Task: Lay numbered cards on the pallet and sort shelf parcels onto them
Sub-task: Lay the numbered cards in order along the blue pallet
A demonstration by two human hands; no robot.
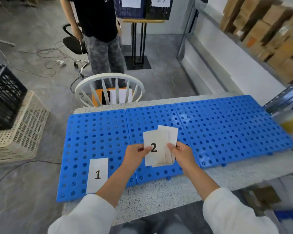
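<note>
A blue perforated pallet (227,125) of three joined panels lies on a speckled slab. The white card "1" (97,174) lies flat on the left panel near its front edge. Above the middle panel I hold a small fanned stack of white cards. My left hand (135,155) pinches the top card, marked "2" (155,147), at its left edge. My right hand (181,153) grips the remaining cards (172,135) behind it from the right side. Cardboard parcels (269,31) fill the metal shelf at the upper right.
A white spindle-back chair (109,78) with an orange seat and papers stands behind the pallet. A person in dark clothes (100,39) stands beyond it. Stacked crates, black (5,93) on beige (22,132), sit at left. Cables trail over the grey floor.
</note>
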